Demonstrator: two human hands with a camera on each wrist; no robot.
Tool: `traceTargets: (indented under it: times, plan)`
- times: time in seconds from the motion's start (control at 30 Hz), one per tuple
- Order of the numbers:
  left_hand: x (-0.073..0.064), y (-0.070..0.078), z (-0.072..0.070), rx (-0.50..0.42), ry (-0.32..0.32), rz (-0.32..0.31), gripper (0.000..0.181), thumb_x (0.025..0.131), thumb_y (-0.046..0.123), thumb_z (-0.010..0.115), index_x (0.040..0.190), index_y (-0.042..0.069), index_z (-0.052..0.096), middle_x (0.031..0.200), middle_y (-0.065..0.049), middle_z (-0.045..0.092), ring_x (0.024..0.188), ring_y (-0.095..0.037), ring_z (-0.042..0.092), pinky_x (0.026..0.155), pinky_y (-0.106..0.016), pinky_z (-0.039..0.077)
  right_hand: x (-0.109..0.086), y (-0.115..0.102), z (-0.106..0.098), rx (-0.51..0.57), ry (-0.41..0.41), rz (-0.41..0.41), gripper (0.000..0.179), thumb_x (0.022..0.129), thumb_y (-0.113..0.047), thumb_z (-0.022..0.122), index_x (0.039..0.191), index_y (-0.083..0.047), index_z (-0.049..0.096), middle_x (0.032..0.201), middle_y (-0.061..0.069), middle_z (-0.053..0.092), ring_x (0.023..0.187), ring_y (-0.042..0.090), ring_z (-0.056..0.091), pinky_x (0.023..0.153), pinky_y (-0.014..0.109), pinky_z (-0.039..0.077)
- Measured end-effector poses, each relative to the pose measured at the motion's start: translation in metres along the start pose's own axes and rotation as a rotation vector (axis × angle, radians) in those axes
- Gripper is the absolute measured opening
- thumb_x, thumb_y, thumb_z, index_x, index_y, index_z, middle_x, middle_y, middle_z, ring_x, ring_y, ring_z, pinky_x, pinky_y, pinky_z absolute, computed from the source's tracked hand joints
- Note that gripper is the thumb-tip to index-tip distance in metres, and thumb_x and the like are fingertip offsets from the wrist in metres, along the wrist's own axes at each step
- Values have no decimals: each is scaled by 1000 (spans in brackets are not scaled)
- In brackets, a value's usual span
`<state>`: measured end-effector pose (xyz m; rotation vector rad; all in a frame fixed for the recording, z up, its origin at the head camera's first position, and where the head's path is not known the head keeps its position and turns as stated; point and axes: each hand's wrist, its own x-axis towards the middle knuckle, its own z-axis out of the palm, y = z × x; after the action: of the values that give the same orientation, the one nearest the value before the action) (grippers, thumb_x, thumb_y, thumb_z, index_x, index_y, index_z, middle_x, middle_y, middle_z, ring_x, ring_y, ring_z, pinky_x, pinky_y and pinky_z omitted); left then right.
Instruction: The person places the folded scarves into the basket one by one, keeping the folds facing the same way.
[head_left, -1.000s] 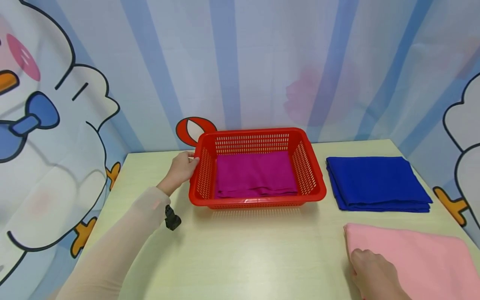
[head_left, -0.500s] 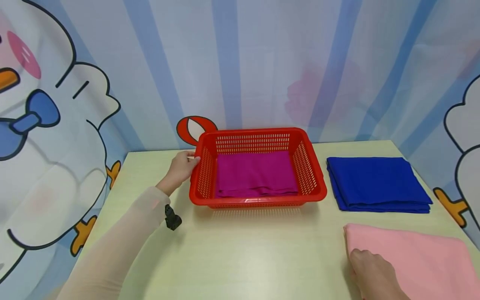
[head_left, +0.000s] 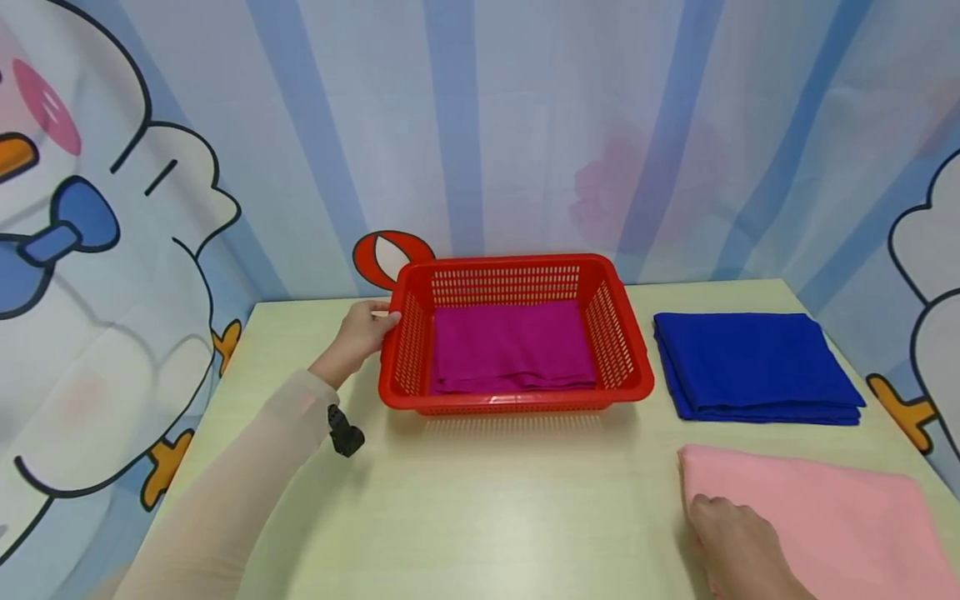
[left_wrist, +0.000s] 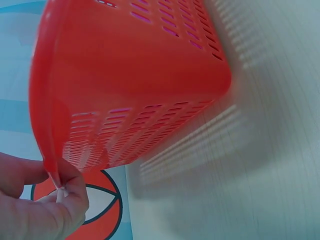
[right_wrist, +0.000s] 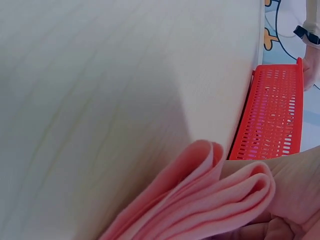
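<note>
At the left end of the red plastic basket [head_left: 517,402], my left hand [head_left: 358,340] pinches the rim between thumb and fingers; the left wrist view shows this grip on the basket edge [left_wrist: 47,125] closely. Inside the basket lies a folded magenta cloth [head_left: 513,346]. At the lower right, my right hand [head_left: 742,546] grips the left edge of a folded pink cloth [head_left: 817,508]. Its folded layers, a pink stack of loops [right_wrist: 215,195], show in the right wrist view, where the fingers are partly hidden beneath the cloth.
A folded blue cloth [head_left: 757,367] lies right of the basket, behind the pink one. The pale wooden table [head_left: 480,500] ends at a printed cartoon curtain [head_left: 525,125] at the back and sides. A small black device [head_left: 345,431] sits on the left wrist.
The pink cloth and my right hand have shifted slightly to the left. My left hand and the basket have stayed in place.
</note>
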<state>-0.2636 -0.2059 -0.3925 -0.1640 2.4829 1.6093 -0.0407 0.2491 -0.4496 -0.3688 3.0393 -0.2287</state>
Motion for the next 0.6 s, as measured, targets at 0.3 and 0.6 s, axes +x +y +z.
traceTargets:
  times: [0.3,0.6]
  plan:
    - [-2,1,-1,-19,1,-11,43,106,14,49,142,-9,43,124,-29,60,95,-24,68,80,-31,59,1,-7,-1,12,14,-13,33,71,2,78,71,-12,49,65,0,51,53,23,50,46,38,44]
    - [-2,0,-1,-52,-3,-16,43,106,14,48,142,-9,43,125,-28,59,96,-25,68,80,-29,58,9,-17,-1,14,-36,3,31,72,4,75,71,-14,49,65,0,52,54,22,49,45,38,43]
